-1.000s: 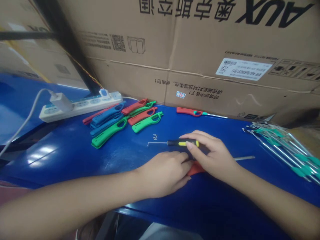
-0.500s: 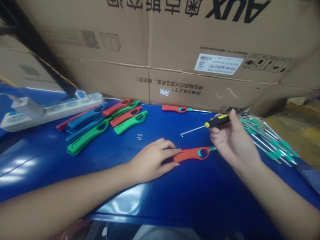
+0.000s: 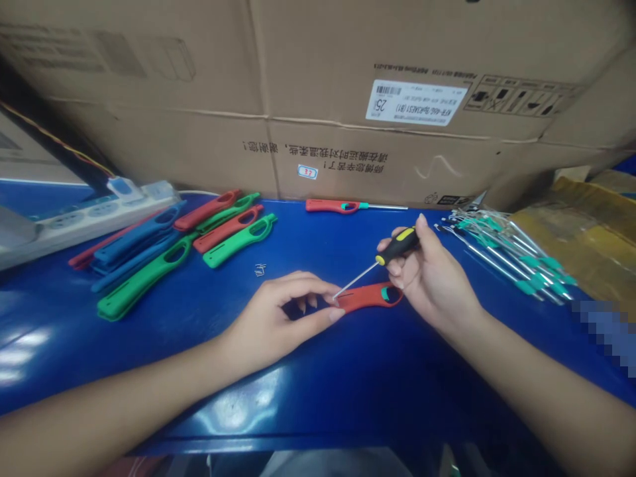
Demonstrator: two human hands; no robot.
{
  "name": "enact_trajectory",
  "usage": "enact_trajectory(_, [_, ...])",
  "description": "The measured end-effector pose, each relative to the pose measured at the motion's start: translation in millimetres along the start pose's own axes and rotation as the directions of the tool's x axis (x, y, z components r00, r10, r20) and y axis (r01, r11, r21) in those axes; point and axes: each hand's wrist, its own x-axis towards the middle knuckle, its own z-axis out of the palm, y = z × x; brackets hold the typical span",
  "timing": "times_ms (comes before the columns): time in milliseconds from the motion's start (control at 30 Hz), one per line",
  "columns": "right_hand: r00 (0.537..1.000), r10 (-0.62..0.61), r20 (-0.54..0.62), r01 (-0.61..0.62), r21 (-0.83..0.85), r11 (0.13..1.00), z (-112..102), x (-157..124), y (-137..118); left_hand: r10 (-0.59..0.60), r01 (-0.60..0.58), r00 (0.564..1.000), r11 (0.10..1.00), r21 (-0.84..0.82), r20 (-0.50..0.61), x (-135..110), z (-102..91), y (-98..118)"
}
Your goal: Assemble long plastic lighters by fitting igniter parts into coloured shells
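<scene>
A red long-necked lighter lies on the blue table, its teal trigger showing in the loop. My left hand pinches its left end between thumb and fingers. In my right hand is a screwdriver with a black and yellow handle. Its shaft slants down to the left, and the tip meets the lighter near my left fingertips; whether a screw sits under it, I cannot tell. The lighter's metal neck is hidden behind my right hand. Several small screws lie beyond my left hand.
Red, green and blue lighter shells are piled at the left by a white power strip. Another red lighter lies along a large cardboard box. Metal tubes with teal parts are heaped at the right, beside taped brown packaging.
The screwdriver has come down and left, from above the table onto the lighter's left end. My left fingers have shifted their pinch on the lighter. The view has moved slightly.
</scene>
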Motion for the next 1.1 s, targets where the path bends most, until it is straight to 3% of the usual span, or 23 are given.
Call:
enact_trajectory(233, [1.0, 0.02, 0.006, -0.02, -0.007, 1.0, 1, -1, 4, 0.04, -0.041, 0.996, 0.999, -0.012, -0.074, -1, 1.5, 2])
enact_trajectory(600, [1.0, 0.013, 0.01, -0.012, -0.037, 0.999, 3, -5, 4, 0.311, -0.293, 0.946, 0.942, 0.165, -0.095, -3, -1.3, 1])
enact_trajectory(833, [0.998, -0.048, 0.03, 0.05, -0.096, 0.994, 7, -13, -2, 0.329, -0.306, 0.942, 0.926, 0.222, -0.072, -5, -2.7, 1])
enact_trajectory(967, [0.985, -0.148, 0.085, 0.161, -0.167, 0.973, 7, -18, -5, 0.297, -0.278, 0.954, 0.925, 0.257, -0.036, -5, -2.3, -1])
enact_trajectory(1100, [0.931, -0.286, 0.228, 0.34, -0.251, 0.906, 6, -27, -6, 0.234, -0.234, 0.972, 0.941, 0.243, 0.027, -6, -0.2, -1])
